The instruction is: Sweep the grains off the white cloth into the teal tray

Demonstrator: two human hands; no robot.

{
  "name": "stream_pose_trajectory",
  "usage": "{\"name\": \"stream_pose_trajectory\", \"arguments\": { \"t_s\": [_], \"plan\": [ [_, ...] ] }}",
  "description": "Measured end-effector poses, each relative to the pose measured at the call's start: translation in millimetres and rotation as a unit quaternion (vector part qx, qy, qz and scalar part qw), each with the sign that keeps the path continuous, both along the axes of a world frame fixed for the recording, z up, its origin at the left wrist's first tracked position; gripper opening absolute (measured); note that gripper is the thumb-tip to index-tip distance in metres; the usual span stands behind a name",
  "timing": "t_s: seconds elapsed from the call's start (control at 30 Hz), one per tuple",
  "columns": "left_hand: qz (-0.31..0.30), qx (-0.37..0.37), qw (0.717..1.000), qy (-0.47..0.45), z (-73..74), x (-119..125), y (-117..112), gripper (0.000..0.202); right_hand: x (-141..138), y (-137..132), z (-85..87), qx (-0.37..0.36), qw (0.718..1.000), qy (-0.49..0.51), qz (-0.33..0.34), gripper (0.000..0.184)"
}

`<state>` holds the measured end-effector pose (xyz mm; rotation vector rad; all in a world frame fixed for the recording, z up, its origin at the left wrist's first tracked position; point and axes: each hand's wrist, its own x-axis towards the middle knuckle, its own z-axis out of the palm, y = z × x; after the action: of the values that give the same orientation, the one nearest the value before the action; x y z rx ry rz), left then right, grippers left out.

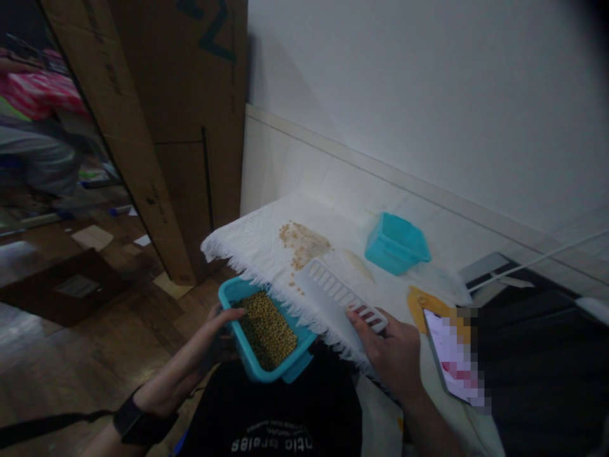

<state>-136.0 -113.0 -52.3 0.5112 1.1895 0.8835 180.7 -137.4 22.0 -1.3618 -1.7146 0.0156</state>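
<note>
My left hand (219, 330) grips the left side of a blue plastic container (227, 292), its thumb over the rim. Inside lie many yellowish round beans (269, 330). The container is held below the front edge of a white fringed cloth (257, 228). My right hand (390, 349) is closed on the right end of a flat white plastic piece (328, 298) with a row of slots. Its far end rests on or just above the cloth, near a spread of loose beans and paler grains (304, 244).
Farther back on the cloth stands a second blue container (397, 244). A phone (451, 355) lies at the right on a yellow cloth (421, 301), beside a dark surface. A tall cardboard box (190, 127) stands at the left. Behind it, a person's pink sleeve (45, 92) shows, blurred.
</note>
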Motion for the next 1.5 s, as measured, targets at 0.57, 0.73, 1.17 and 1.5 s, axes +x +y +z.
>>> {"name": "stream_pose_trajectory", "arguments": {
  "t_s": [0.57, 0.73, 1.17, 1.5],
  "plan": [
    [-0.007, 0.031, 0.999, -0.015, 5.9, -0.2, -3.7, 0.064, -7.2, 23.6, 2.1, 0.007, 0.997, 0.018, -0.074, 0.040],
    [0.010, 0.001, 1.000, -0.008, 4.1, 0.0, -0.9, 0.070, -11.0, 31.3, 2.8, 0.000, 0.999, 0.010, -0.051, 0.040],
    [0.006, -0.007, 1.000, 0.003, 3.0, -0.1, 1.7, 0.079, -18.3, 25.2, 18.3, -0.030, 0.999, 0.014, -0.020, 0.039],
    [0.013, -0.011, 1.000, -0.003, 5.5, 0.7, 0.9, 0.075, -18.8, 14.0, 16.4, -0.016, 1.000, 0.013, -0.015, 0.038]
  ]
}}
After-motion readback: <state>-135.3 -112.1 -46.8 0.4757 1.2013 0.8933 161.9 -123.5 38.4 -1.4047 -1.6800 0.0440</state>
